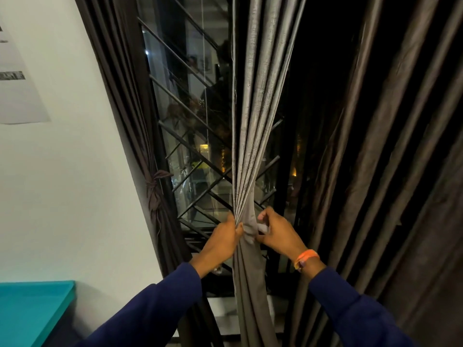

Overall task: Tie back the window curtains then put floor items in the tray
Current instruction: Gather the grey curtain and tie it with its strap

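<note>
Here, the grey curtain [253, 146] hangs gathered mid-window, its pleats gripped by the left hand [221, 242] while the right hand [276, 232] pinches a pale tie band [261, 227] at the bunch. Keeping the folds tight while cinching should hold them. Beside the white wall [62, 171], another curtain [155, 191] is tied back; neither tray nor floor shows.

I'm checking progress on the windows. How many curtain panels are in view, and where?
3. A dark curtain already tied at the left wall, a grey curtain bunched mid-window between the left hand and right hand, and a dark curtain hanging loose at right. Others may be out of frame.
</note>
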